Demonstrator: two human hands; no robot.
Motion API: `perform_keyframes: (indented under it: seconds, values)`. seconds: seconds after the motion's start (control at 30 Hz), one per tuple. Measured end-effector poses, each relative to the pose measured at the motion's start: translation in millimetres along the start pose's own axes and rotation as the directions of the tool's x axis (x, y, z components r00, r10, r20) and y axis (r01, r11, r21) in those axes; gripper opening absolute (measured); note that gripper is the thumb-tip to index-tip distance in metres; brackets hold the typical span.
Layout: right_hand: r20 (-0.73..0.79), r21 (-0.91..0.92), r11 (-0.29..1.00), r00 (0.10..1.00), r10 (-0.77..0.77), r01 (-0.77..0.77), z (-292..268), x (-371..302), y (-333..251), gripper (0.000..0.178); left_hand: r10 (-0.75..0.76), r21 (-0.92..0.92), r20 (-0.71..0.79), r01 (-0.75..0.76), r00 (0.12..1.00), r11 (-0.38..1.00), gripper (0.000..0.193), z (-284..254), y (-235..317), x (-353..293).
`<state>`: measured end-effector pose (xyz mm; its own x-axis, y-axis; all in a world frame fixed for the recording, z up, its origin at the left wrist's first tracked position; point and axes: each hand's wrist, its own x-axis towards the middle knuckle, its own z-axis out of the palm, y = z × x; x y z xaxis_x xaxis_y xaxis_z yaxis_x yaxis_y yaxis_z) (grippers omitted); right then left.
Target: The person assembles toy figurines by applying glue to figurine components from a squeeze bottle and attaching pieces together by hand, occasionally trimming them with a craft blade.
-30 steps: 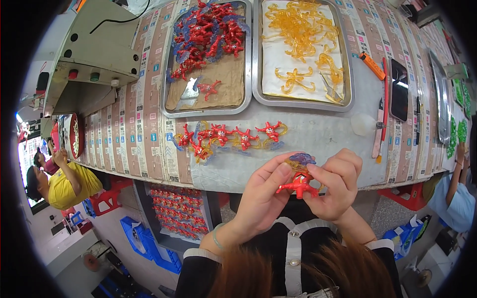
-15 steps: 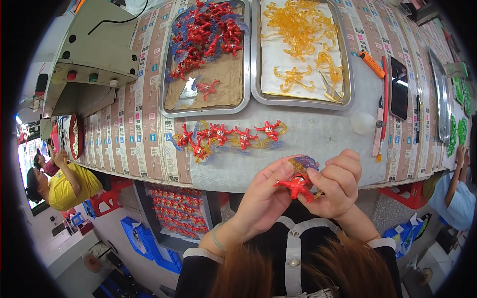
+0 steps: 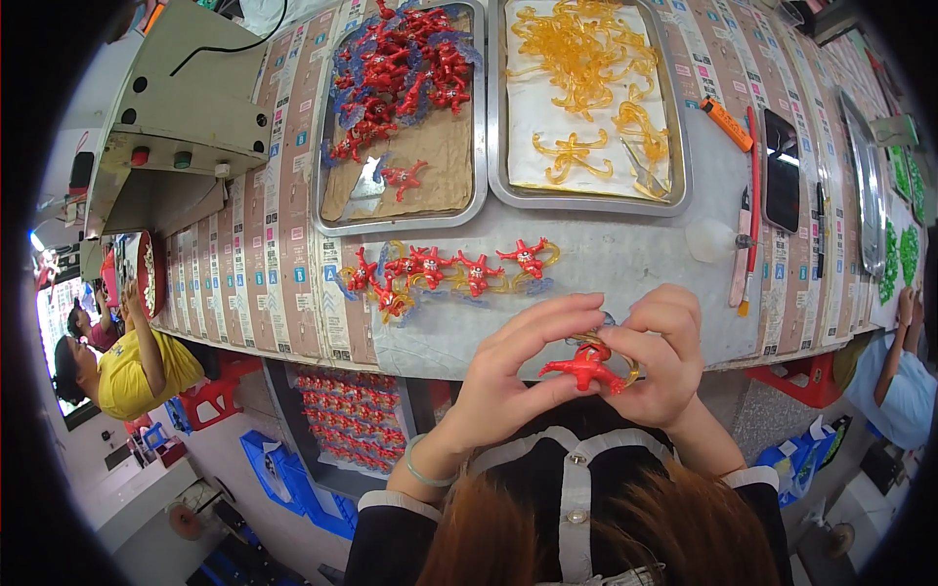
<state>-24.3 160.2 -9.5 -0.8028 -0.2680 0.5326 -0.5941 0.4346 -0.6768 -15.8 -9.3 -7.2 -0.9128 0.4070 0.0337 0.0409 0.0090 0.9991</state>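
Note:
Between both hands, just off the table's near edge, is a red toy figure (image 3: 588, 368) with a clear yellow curled piece round it. My left hand (image 3: 521, 363) pinches it from the left, fingers arched over the top and thumb below. On the other side my right hand (image 3: 660, 354) grips the figure and its yellow piece with bent fingers. The fingers hide most of the blue part behind the figure. Ahead on the table lies a row of similar red figures (image 3: 478, 274) with yellow and blue clear parts.
A metal tray (image 3: 476, 186) holds piled red and blue figures; another tray (image 3: 682, 200) holds yellow curled pieces. At right lie an orange cutter (image 3: 728, 125), a brush (image 3: 748, 264) and a phone (image 3: 782, 186). A grey machine (image 3: 195, 107) stands left. Below is a rack of figures (image 3: 352, 415).
My left fingers have lifted and arched over the figure's top, covering the blue part that showed before. The right hand has shifted slightly, with its fingers closer in.

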Motion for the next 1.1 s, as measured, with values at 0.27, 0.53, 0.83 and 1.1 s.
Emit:
perform_keyframes:
  seconds: [0.27,0.53,0.83,1.1]
  values:
    - [-0.002,0.343,0.921,0.981,0.196,-0.184,3,-11,-2,0.032,0.139,0.132,-0.228,-0.111,0.964,0.985,0.042,9,-7,-3]
    - [0.034,0.457,0.820,0.929,0.369,-0.343,0,-7,-11,0.024,-0.112,-0.032,-0.219,0.107,0.969,0.994,0.027,7,-5,-3]
    - [0.052,0.456,0.750,0.856,0.515,-0.479,2,-13,-8,0.012,-0.541,-0.564,-0.086,0.407,0.837,0.719,0.015,13,1,-3]
    - [0.283,0.563,0.500,0.722,0.631,-0.658,-5,-7,2,0.009,-0.572,-0.509,-0.061,0.467,0.818,0.723,0.017,10,3,1]
